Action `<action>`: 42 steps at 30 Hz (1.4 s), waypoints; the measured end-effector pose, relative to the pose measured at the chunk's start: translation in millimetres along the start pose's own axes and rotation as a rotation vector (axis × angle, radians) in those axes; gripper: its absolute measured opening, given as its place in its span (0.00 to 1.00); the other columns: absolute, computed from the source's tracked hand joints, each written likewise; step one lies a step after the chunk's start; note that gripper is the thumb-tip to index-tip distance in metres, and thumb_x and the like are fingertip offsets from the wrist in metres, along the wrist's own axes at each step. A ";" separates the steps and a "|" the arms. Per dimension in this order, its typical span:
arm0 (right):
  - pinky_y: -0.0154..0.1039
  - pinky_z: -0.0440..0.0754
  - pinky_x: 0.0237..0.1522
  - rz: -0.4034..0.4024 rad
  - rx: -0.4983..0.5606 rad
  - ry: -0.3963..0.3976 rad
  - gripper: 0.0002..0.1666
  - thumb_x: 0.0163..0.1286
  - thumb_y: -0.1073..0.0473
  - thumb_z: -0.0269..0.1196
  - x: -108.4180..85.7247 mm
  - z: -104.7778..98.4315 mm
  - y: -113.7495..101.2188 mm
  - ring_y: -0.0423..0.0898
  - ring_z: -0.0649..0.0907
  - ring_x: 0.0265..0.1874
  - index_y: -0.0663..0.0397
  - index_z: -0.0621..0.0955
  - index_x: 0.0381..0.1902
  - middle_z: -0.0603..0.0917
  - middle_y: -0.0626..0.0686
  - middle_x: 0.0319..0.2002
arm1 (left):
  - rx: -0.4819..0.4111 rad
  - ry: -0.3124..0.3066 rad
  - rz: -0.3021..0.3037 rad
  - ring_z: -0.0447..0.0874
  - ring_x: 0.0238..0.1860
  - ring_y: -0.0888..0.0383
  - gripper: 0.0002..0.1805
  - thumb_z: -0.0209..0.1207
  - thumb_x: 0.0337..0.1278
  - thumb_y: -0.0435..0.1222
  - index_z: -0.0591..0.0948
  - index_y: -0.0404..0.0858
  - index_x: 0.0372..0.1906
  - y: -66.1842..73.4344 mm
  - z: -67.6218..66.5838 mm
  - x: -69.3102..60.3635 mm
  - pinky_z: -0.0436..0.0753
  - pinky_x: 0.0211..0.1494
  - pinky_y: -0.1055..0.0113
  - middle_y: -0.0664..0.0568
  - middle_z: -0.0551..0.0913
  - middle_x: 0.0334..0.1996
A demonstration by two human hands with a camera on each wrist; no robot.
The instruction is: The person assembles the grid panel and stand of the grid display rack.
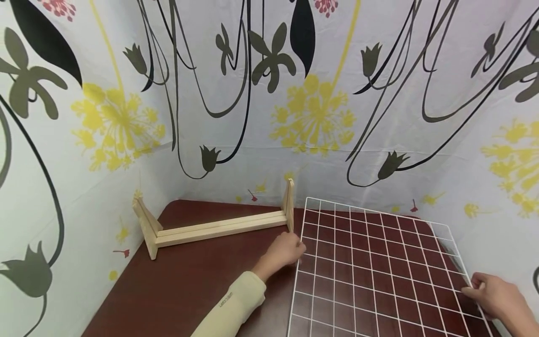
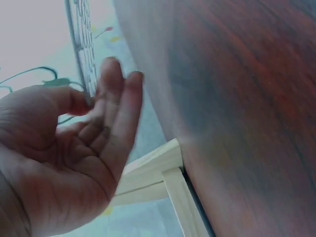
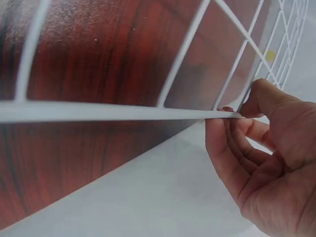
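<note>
A white wire grid panel (image 1: 370,267) spans the right half of the head view, lifted above the dark red table. My left hand (image 1: 280,252) pinches its left edge; in the left wrist view the thumb meets the panel's edge wire (image 2: 74,34) while other fingers extend. On the opposite side, my right hand (image 1: 494,295) grips the right edge, thumb above and fingers beneath the thick rim wire (image 3: 98,112) in the right wrist view. A pale wooden stand (image 1: 221,229), two uprights joined by a crossbar, rests on the table left of the panel, touched by neither hand.
The dark red wood-grain table (image 1: 168,290) lies beneath everything. A white curtain (image 1: 261,126) with printed flowers hangs behind it and along both sides. The stand's right upright (image 1: 288,203) is close to the panel's far left corner.
</note>
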State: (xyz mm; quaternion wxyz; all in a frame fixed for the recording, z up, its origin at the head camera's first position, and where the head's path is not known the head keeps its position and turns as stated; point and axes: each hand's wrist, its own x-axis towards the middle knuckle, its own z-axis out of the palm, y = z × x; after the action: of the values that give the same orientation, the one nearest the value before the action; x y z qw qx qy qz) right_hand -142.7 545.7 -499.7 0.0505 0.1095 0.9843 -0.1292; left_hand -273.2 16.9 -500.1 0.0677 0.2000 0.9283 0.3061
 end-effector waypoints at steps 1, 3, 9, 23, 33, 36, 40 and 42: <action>0.40 0.68 0.25 -0.007 0.003 0.019 0.19 0.68 0.48 0.67 -2.5 -1.2 -1.7 0.45 0.75 0.15 0.47 0.72 0.24 0.75 0.43 0.10 | -0.075 0.001 0.009 0.79 0.16 0.62 0.20 0.53 0.69 0.38 0.82 0.43 0.18 -0.3 -1.9 -1.8 0.77 0.26 0.69 0.61 0.84 0.13; 0.40 0.67 0.26 -0.021 0.011 0.060 0.17 0.69 0.49 0.66 -7.0 -4.5 -5.7 0.44 0.76 0.15 0.47 0.73 0.25 0.77 0.43 0.11 | -0.227 0.000 0.018 0.82 0.16 0.65 0.20 0.51 0.74 0.38 0.85 0.40 0.26 -1.0 -5.1 -4.8 0.81 0.25 0.69 0.57 0.88 0.17; 0.37 0.65 0.24 -0.019 0.080 0.171 0.13 0.73 0.51 0.63 -13.4 -14.1 -15.6 0.42 0.81 0.14 0.51 0.76 0.31 0.85 0.45 0.17 | -0.680 0.017 0.037 0.91 0.21 0.50 0.20 0.49 0.83 0.40 0.84 0.29 0.41 -1.1 -15.5 -12.0 0.91 0.29 0.51 0.34 0.90 0.31; 0.36 0.71 0.20 0.064 0.162 0.327 0.19 0.74 0.52 0.63 -21.7 -38.0 -59.1 0.40 0.80 0.15 0.66 0.80 0.45 0.88 0.53 0.22 | -1.107 0.005 0.014 0.76 0.22 0.56 0.25 0.48 0.86 0.45 0.79 0.23 0.51 -6.4 -54.2 -39.2 0.89 0.24 0.48 0.50 0.75 0.25; 0.27 0.71 0.19 0.004 0.219 0.478 0.15 0.74 0.55 0.65 -39.6 -47.8 -95.6 0.28 0.77 0.13 0.63 0.82 0.47 0.89 0.51 0.24 | -1.297 -0.070 -0.029 0.62 0.18 0.66 0.17 0.46 0.86 0.48 0.77 0.41 0.43 -13.3 -87.3 -58.9 0.64 0.20 0.74 0.58 0.69 0.25; 0.24 0.71 0.19 -0.055 0.292 0.556 0.09 0.71 0.57 0.67 -43.6 -51.2 -113.3 0.18 0.75 0.15 0.57 0.82 0.44 0.86 0.33 0.20 | -1.346 -0.009 -0.047 0.58 0.16 0.70 0.17 0.48 0.85 0.48 0.78 0.42 0.41 -14.5 -104.3 -60.4 0.60 0.17 0.78 0.60 0.69 0.23; 0.21 0.73 0.20 -0.111 0.449 0.639 0.07 0.67 0.63 0.67 -48.6 -54.0 -136.4 0.15 0.77 0.17 0.42 0.81 0.37 0.77 0.14 0.19 | -1.392 0.087 -0.050 0.54 0.15 0.71 0.18 0.49 0.85 0.47 0.77 0.43 0.35 -13.8 -126.2 -62.9 0.55 0.16 0.79 0.62 0.66 0.21; 0.20 0.73 0.19 -0.106 0.516 0.683 0.10 0.66 0.64 0.66 -51.5 -55.5 -146.7 0.17 0.78 0.16 0.40 0.81 0.35 0.77 0.15 0.18 | -1.412 0.115 -0.053 0.52 0.15 0.70 0.20 0.49 0.84 0.48 0.75 0.44 0.31 -11.0 -134.5 -65.2 0.53 0.17 0.79 0.62 0.64 0.19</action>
State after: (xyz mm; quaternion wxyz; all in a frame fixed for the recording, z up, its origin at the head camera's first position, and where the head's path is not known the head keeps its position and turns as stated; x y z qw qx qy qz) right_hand -130.1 411.8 -404.1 -0.3138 0.1042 0.8843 -0.3297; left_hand -250.8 -90.9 -398.4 0.1395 0.0691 0.5148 0.8430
